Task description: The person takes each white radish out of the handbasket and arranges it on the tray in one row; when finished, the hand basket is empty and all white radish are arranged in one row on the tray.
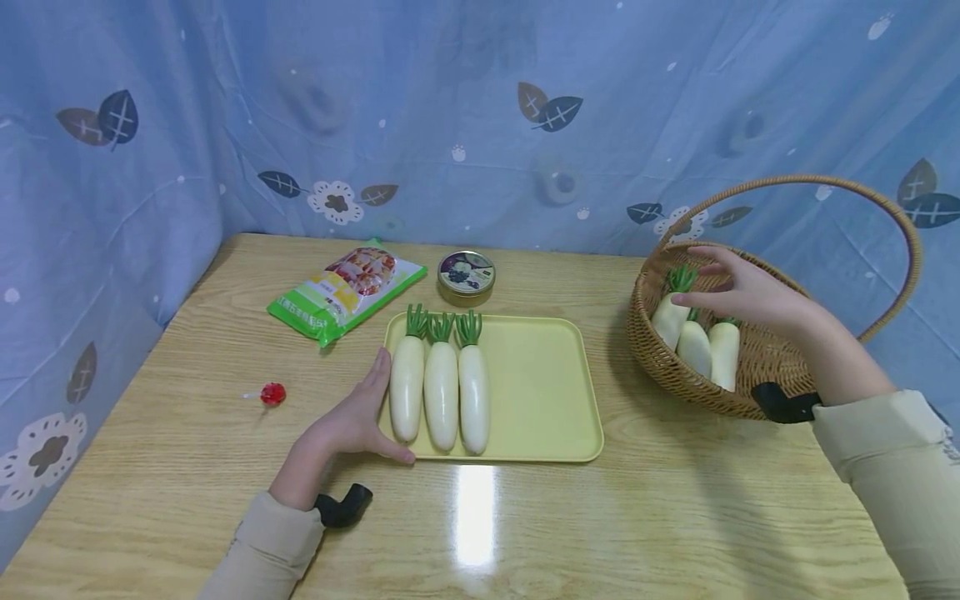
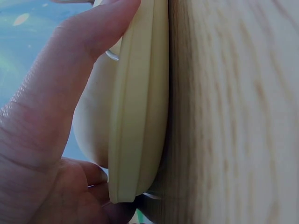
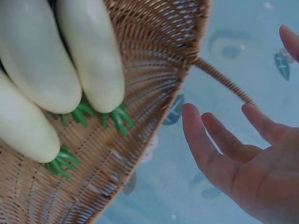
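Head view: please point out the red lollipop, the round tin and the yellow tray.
Red lollipop point(image 1: 273, 394): head view, on its candy.
Round tin point(image 1: 467, 273): head view, on its lid.
Yellow tray point(image 1: 542, 387): head view, on its bare floor.

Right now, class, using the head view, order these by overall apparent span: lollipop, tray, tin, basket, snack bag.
Largest to smallest:
1. Basket, handle included
2. Tray
3. Snack bag
4. Tin
5. Lollipop

None look alike.

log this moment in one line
left grip touching yellow rectangular tray | three long white radishes on tray | right grip open above brown wicker basket | three more radishes inside basket
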`<state>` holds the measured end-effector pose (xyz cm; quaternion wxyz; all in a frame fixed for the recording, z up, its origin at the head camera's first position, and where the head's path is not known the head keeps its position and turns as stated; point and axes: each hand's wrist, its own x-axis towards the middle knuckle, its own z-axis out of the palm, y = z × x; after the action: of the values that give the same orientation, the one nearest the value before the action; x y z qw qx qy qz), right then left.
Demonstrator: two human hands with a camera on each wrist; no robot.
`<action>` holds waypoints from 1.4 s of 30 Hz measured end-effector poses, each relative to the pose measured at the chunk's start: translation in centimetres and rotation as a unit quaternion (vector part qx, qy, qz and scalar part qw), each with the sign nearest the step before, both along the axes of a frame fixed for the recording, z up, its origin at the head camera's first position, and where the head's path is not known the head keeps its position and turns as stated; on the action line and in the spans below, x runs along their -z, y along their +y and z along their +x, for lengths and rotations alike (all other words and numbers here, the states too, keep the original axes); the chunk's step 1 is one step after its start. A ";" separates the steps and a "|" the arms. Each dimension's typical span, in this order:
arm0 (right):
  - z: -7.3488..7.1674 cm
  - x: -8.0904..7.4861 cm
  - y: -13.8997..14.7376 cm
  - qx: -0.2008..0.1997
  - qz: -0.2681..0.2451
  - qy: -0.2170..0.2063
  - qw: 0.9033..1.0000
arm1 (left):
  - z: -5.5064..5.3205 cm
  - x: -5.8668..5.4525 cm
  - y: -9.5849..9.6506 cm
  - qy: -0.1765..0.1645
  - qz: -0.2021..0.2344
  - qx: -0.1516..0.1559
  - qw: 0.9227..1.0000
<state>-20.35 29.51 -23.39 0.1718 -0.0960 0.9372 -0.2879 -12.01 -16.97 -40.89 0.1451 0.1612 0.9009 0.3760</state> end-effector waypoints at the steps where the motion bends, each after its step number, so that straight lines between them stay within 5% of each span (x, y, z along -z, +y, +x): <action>1: -0.3 0.1 0.1 -0.002 0.001 -0.004 1.000 | 0.0 0.0 0.0 0.000 0.000 0.000 1.000; 19: -4.0 2.9 1.3 0.006 0.026 -0.070 0.997 | 0.1 0.2 -0.1 0.001 0.008 0.004 1.000; 35: -5.2 4.2 1.8 0.004 0.013 -0.168 0.986 | 0.1 0.0 0.0 -0.007 0.007 0.001 1.000; 42: -5.4 4.9 1.4 0.014 0.027 -0.168 0.985 | 0.1 0.2 -0.1 -0.003 0.001 -0.001 1.000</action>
<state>-25.73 30.95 -28.25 0.3255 -0.0281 0.9036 -0.2771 -11.88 -17.12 -41.06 0.1479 0.1596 0.8999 0.3779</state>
